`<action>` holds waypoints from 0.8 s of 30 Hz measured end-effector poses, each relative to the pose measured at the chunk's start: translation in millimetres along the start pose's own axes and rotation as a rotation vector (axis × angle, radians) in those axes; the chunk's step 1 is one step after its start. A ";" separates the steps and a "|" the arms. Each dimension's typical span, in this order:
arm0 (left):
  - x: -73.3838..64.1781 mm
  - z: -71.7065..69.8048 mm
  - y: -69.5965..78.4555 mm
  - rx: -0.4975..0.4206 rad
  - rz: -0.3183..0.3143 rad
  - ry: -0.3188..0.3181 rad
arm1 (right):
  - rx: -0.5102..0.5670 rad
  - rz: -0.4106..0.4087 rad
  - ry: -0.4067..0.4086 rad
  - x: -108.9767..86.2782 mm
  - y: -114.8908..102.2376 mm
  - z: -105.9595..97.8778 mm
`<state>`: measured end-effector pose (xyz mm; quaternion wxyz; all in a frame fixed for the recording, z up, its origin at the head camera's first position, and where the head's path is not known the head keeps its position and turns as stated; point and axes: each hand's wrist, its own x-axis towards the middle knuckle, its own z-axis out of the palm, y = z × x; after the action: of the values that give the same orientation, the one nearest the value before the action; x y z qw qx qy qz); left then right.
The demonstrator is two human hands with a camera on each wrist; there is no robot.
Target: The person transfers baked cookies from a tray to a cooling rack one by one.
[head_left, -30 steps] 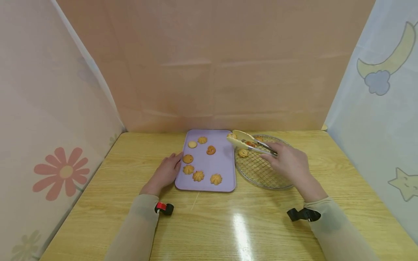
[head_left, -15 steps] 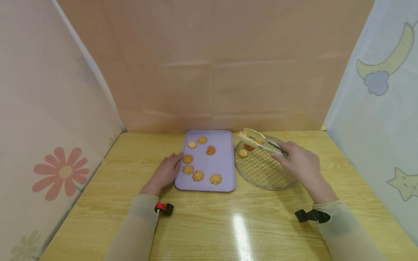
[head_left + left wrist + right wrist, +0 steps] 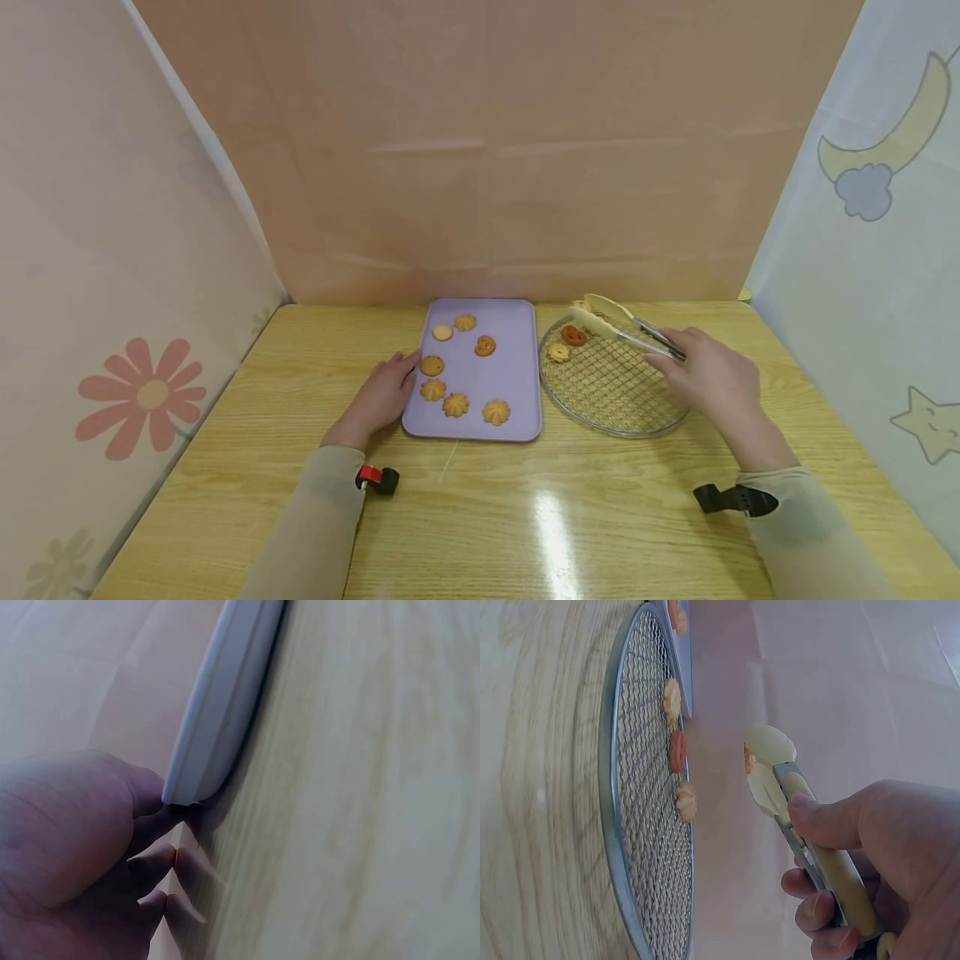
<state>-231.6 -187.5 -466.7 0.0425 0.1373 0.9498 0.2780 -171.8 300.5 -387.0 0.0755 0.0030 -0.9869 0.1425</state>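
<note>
Now the right hand (image 3: 714, 377), gripping tongs (image 3: 598, 323), has swung a cookie (image 3: 580, 306) toward the rack (image 3: 611, 385), likely mid-transfer; left hand (image 3: 381, 393) pinches tray (image 3: 500, 373).

A yellow-brown, wood-grained tabletop (image 3: 465, 525), streaked by a white near-side reflection (image 3: 553, 542), is bounded by a creased orange-brown far wall (image 3: 480, 200), a whitish left wall (image 3: 97, 225) bearing a many-petalled pink flower (image 3: 152, 395), and a whitish right wall (image 3: 847, 300) bearing a yellow crescent moon (image 3: 911, 125).
</note>
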 end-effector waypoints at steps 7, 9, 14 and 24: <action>0.6 3.7 -6.1 -0.019 0.044 0.035 | -0.002 0.016 0.004 -2.0 10.6 -3.4; -0.7 1.9 -2.9 -0.019 0.032 0.026 | -0.002 0.017 0.006 -2.4 13.8 -4.3; -0.7 -0.8 1.1 0.000 -0.006 -0.001 | -0.003 0.024 0.010 -2.8 20.8 -5.4; 0.2 0.7 -0.3 0.012 -0.006 0.001 | -0.007 0.057 -0.025 -1.6 38.1 -7.3</action>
<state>-231.7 -187.3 -467.4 0.0422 0.1348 0.9518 0.2724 -170.1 339.1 -391.0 0.0590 -0.0234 -0.9880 0.1409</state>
